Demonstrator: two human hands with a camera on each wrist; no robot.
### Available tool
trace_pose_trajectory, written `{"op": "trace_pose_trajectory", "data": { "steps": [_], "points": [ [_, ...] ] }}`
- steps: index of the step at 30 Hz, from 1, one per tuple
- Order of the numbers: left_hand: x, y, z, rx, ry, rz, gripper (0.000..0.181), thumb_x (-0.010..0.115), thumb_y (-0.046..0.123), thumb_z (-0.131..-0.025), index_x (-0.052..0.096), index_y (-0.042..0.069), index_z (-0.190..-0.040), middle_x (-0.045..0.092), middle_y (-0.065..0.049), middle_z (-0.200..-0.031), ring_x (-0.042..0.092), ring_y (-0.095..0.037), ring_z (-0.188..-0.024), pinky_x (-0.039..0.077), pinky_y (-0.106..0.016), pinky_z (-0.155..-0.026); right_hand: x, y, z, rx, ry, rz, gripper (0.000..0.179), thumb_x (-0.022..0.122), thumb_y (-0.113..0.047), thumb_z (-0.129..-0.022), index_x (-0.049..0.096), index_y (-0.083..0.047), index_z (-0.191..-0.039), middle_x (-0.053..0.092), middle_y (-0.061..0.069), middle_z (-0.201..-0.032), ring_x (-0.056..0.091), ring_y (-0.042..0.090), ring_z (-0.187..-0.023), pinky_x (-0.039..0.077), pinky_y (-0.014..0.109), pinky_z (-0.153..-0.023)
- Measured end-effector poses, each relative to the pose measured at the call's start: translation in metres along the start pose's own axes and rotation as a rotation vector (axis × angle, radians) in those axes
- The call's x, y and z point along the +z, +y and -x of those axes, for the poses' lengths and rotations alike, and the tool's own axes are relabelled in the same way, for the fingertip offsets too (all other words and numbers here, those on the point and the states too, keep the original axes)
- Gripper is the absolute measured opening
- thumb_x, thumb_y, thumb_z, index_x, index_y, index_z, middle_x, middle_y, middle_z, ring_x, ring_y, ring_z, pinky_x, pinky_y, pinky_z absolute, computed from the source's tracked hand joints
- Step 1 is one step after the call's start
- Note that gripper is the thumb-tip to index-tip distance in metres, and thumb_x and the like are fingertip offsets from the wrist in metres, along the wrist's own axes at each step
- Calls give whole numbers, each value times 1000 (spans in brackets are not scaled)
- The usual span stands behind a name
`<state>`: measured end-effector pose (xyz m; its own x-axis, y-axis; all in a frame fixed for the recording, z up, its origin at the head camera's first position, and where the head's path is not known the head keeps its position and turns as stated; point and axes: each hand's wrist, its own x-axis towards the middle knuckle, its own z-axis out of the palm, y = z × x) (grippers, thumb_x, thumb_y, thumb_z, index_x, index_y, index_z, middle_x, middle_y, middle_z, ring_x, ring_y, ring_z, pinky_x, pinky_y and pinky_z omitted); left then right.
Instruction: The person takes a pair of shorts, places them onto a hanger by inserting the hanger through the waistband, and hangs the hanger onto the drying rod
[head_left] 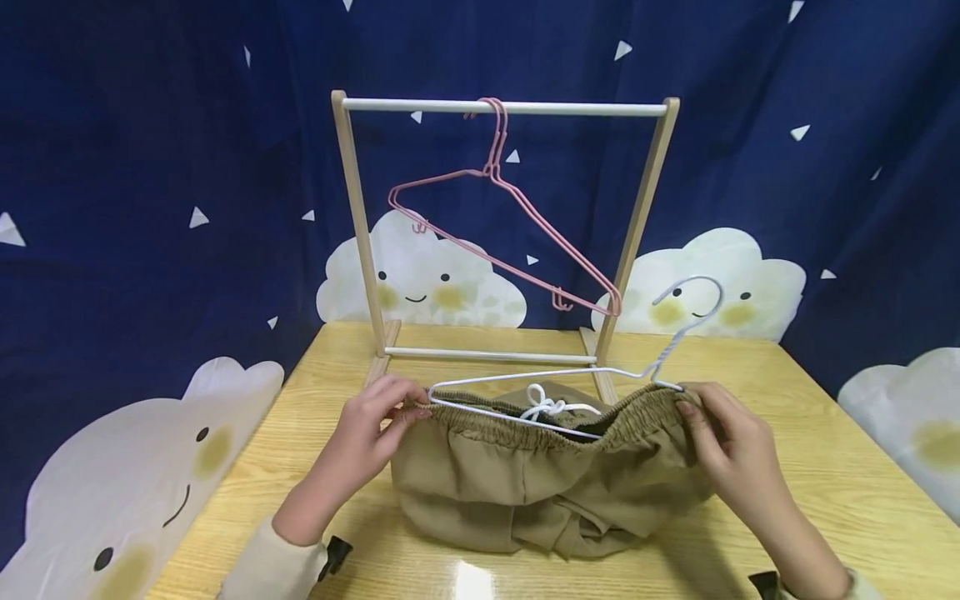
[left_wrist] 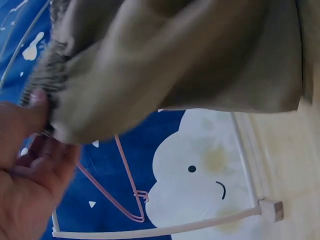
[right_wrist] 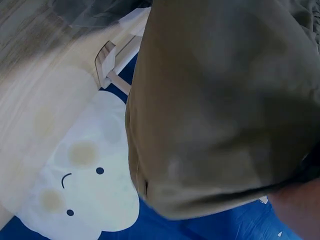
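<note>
Khaki drawstring pants (head_left: 540,500) with a gathered elastic waistband and a white drawstring bow (head_left: 551,407) are held up by the waist in the head view. My left hand (head_left: 378,421) pinches the left end of the waistband between thumb and fingers. At the opposite end my right hand (head_left: 731,429) grips the waistband, its thumb on the near side. A pale lavender wire hanger (head_left: 532,376) lies partly inside the waist opening, its hook tilted up to the right. Its right shoulder goes behind the cloth by the right hand. Fabric fills much of both wrist views.
Behind stands a small garment rack (head_left: 651,208) with wooden sides and a white top bar. Pink hangers (head_left: 558,242) hang from that bar. Everything stands on a light wooden table (head_left: 810,467), with a dark blue cloud-patterned curtain (head_left: 172,100) around it.
</note>
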<state>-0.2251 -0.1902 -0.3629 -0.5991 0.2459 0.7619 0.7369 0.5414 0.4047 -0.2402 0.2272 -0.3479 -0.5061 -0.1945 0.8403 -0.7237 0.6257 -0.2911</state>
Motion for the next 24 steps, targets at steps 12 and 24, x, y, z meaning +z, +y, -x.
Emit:
{"op": "trace_pose_trajectory", "data": {
  "steps": [12,24],
  "points": [
    [-9,-1,-2,144,12,141,34,70,-20,-82,71,9,-100,67,-7,-105,67,-17,-95,56,-19,-84,1,0,0,25,-3,85,24,69,14,-86,71,-5,-101,66,-1,-90,46,-5,-72,39,15,-66],
    [-2,7,-9,215,-50,112,32,76,-12,-81,72,11,-103,69,-2,-102,68,-15,-92,55,-19,-82,7,-17,4,-93,-113,78,16,60,0,-97,71,-5,-107,63,-3,-89,50,4,-79,43,22,-72]
  ]
}}
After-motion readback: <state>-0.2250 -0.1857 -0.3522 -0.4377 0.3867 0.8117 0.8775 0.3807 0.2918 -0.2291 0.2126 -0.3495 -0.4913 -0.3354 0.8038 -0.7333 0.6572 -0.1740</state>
